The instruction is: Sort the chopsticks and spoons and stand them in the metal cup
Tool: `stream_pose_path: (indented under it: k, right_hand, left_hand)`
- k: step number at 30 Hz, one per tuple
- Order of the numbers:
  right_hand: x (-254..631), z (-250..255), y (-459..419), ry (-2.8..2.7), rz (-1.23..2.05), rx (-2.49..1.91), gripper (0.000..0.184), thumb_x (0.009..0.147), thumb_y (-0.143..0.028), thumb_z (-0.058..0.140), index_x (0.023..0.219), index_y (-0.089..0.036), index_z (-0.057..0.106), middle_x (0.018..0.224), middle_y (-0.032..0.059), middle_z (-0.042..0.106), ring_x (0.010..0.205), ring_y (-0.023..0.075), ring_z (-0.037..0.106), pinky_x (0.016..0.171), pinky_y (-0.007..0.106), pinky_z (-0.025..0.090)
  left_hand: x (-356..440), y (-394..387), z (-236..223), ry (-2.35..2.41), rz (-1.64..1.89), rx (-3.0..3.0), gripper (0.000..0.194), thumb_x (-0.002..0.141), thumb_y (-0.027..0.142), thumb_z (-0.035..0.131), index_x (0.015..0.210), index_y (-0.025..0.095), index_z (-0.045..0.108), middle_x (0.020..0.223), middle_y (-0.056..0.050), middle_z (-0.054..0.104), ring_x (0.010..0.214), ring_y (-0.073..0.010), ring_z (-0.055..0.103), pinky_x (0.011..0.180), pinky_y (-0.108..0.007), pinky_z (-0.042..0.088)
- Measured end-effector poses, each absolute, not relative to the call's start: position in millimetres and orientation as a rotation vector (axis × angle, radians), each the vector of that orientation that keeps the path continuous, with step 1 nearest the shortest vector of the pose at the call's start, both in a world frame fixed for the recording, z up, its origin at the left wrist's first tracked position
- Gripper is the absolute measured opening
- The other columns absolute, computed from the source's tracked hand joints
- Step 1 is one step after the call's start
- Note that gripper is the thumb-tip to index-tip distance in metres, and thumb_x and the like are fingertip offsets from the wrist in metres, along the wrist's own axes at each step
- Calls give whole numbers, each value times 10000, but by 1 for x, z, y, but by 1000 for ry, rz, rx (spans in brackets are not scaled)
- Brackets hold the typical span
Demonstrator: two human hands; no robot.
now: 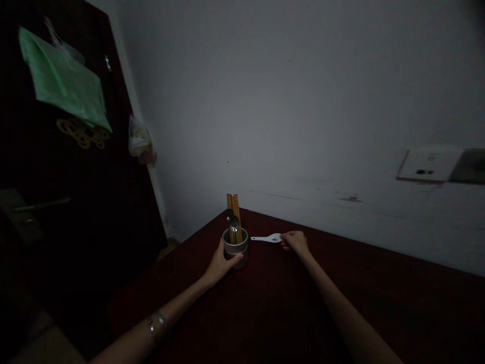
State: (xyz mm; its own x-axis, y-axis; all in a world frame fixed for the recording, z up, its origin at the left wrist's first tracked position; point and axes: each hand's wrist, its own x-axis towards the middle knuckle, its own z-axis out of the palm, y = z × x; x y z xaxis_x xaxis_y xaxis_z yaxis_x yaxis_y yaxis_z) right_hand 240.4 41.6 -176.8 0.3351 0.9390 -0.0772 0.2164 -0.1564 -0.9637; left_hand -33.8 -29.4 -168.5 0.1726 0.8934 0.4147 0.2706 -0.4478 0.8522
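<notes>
My left hand [223,264] is wrapped round a grey utensil holder [235,248] that stands upright on the dark red table [242,313]. Several wooden chopsticks [237,205] and metal spoons [234,224] stick up out of it. To the right of the holder, my right hand [296,242] pinches the bowl end of a white soup spoon [267,238] with a small blue pattern. The spoon's handle points left toward the holder, its tip apart from it. Whether the spoon touches the table I cannot tell.
A pale wall [288,126] rises behind the table, with a socket plate [428,164] at the right. On the left is a dark door [87,212] with a metal handle [41,205] and a hanging green cloth [66,81]. A plastic bag [138,137] hangs by the door frame.
</notes>
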Motion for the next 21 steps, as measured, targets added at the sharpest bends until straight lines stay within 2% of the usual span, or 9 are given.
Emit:
stream_pose_path:
  k: [11, 21]
  right_hand:
    - [240, -179, 41, -1068, 913, -1624, 112, 649, -176, 608, 723, -95, 630, 510, 32, 616, 478, 136, 619, 388, 176, 503]
    - [240, -178, 35, -1127, 872, -1573, 217, 665, -278, 638, 787, -99, 631, 604, 49, 645, 512, 131, 621, 378, 175, 498]
  left_hand:
    - [-34, -29, -168, 1087, 1283, 1852, 708, 687, 350, 638, 1282, 182, 292, 1292, -126, 437, 1192, -256, 408, 1016, -448, 283]
    - [-34, -32, -166, 1134, 1266, 1845, 720, 685, 365, 640, 1282, 175, 286, 1298, -122, 432, 1200, -253, 400, 1022, -434, 282]
